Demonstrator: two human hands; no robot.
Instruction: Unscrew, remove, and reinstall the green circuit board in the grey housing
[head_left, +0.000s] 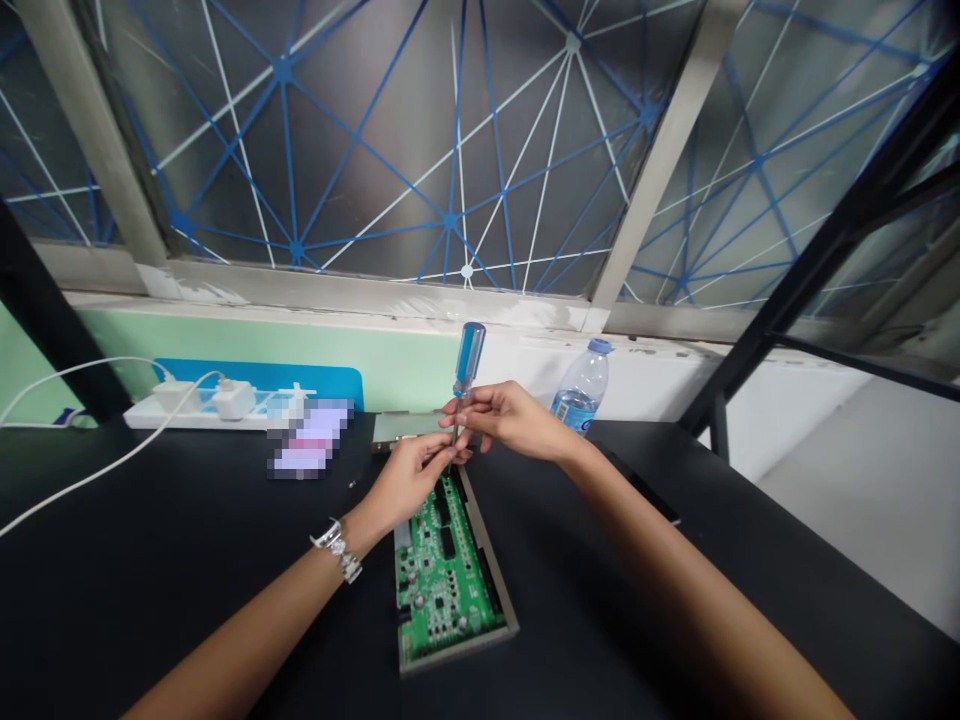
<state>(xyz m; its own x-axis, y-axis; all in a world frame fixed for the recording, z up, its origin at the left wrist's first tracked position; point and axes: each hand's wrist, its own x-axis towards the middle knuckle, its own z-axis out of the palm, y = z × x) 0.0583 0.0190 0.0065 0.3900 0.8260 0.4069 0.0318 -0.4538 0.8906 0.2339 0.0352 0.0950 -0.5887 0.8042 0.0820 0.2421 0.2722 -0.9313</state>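
A screwdriver (469, 358) with a blue and clear handle stands nearly upright, handle on top, over the far end of a green circuit board (442, 570). The board sits in a shallow metal tray-like casing (491, 570) on the black table. My right hand (502, 418) is closed around the screwdriver just below its handle. Lower down, my left hand (416, 470) pinches at the shaft close to the board; whether a small part is also between its fingers I cannot tell. The screwdriver's tip is hidden by the fingers. Behind my hands lies a flat grey metal piece (397, 427).
A white power strip (217, 410) with plugs and cables lies at the back left, beside a blurred-out phone-like item (315, 440). A water bottle (583, 388) stands at the back right. A dark flat object (641, 487) lies right of my right forearm. Black frame bars (795, 280) rise at the right.
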